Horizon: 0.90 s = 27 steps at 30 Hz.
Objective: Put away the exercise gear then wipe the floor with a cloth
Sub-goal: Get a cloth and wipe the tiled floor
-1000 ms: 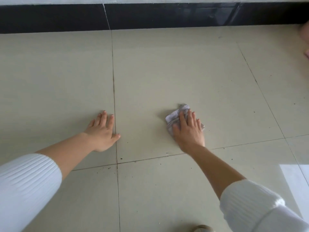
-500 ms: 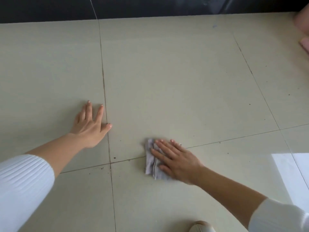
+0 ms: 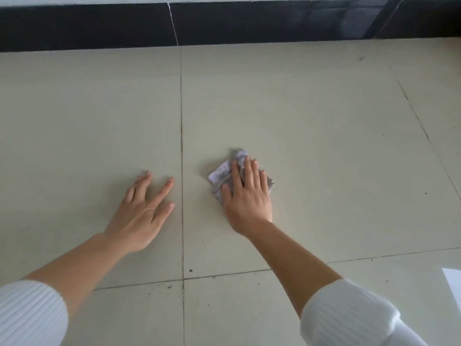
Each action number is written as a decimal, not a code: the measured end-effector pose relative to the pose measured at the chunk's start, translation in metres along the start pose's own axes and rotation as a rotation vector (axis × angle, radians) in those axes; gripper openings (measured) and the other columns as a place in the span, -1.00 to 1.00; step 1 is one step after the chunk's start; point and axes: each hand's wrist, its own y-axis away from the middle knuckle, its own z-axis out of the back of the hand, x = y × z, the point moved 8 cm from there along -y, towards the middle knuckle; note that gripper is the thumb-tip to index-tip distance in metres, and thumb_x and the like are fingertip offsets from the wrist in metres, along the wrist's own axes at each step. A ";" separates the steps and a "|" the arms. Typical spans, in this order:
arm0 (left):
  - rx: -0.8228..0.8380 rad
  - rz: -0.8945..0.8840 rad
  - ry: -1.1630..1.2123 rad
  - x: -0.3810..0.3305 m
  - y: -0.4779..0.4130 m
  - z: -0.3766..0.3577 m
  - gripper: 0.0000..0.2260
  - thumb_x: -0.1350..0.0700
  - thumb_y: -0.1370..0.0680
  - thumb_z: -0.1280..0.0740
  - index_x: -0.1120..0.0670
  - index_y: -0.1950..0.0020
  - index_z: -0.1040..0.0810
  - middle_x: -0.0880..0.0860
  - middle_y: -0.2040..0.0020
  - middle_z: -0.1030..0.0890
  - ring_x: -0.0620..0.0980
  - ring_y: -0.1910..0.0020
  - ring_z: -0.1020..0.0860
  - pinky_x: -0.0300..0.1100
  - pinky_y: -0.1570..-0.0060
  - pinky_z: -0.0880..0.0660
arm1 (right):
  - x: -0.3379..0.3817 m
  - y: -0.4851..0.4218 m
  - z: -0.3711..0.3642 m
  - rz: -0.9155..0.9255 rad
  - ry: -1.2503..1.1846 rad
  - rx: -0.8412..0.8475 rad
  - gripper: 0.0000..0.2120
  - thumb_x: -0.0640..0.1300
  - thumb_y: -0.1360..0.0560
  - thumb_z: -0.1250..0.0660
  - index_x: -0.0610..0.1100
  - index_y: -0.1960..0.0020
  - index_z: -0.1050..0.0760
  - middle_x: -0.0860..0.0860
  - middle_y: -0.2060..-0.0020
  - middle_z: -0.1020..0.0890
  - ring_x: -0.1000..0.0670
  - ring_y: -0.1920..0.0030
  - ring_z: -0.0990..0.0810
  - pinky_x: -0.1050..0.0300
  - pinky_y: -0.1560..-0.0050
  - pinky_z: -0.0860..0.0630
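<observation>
A small crumpled grey cloth (image 3: 219, 174) lies on the pale tiled floor (image 3: 311, 146), just right of a grout line. My right hand (image 3: 247, 196) presses flat on top of it, fingers straight and pointing away from me, so most of the cloth is hidden under the palm. My left hand (image 3: 143, 213) rests flat on the tile left of the same grout line, fingers spread, holding nothing. No exercise gear is in view.
A black skirting band (image 3: 99, 26) runs along the wall at the far edge of the floor. Dark specks of dirt (image 3: 190, 270) lie near the grout crossing close to me. A bright patch of light (image 3: 452, 278) falls on the floor at right.
My right hand has pushed the cloth away from me, from near the grout crossing up onto the farther tile. The left hand stays planted on the floor.
</observation>
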 end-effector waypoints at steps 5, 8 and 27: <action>-0.230 -0.039 -0.038 0.009 -0.008 0.022 -0.46 -0.17 -0.56 0.13 -0.08 -0.49 -0.27 0.12 -0.38 -0.41 0.16 -0.24 -0.33 0.11 -0.21 -0.38 | 0.072 0.083 -0.052 0.609 0.165 0.213 -0.44 0.10 -0.62 0.09 -0.06 -0.56 0.06 -0.05 -0.54 0.08 -0.04 -0.53 0.19 -0.03 -0.49 0.28; -0.283 -0.030 -0.059 0.012 -0.016 0.022 -0.45 -0.12 -0.56 0.07 0.07 -0.49 -0.26 0.16 -0.35 -0.41 0.21 -0.23 -0.37 0.13 -0.18 -0.38 | 0.055 0.070 -0.052 0.770 0.328 0.204 -0.50 0.07 -0.59 0.05 -0.05 -0.47 -0.28 -0.03 -0.46 -0.32 -0.08 -0.48 -0.23 -0.04 -0.47 -0.04; -0.494 0.263 0.018 0.124 -0.056 0.042 -0.34 -0.17 -0.52 0.04 0.19 -0.53 -0.12 0.20 -0.54 -0.11 0.12 -0.53 -0.04 -0.02 -0.49 0.03 | 0.077 -0.114 -0.011 0.104 0.114 -0.010 -0.35 0.21 -0.60 0.11 -0.07 -0.56 0.18 -0.10 -0.55 0.16 -0.05 -0.53 0.24 0.03 -0.49 0.32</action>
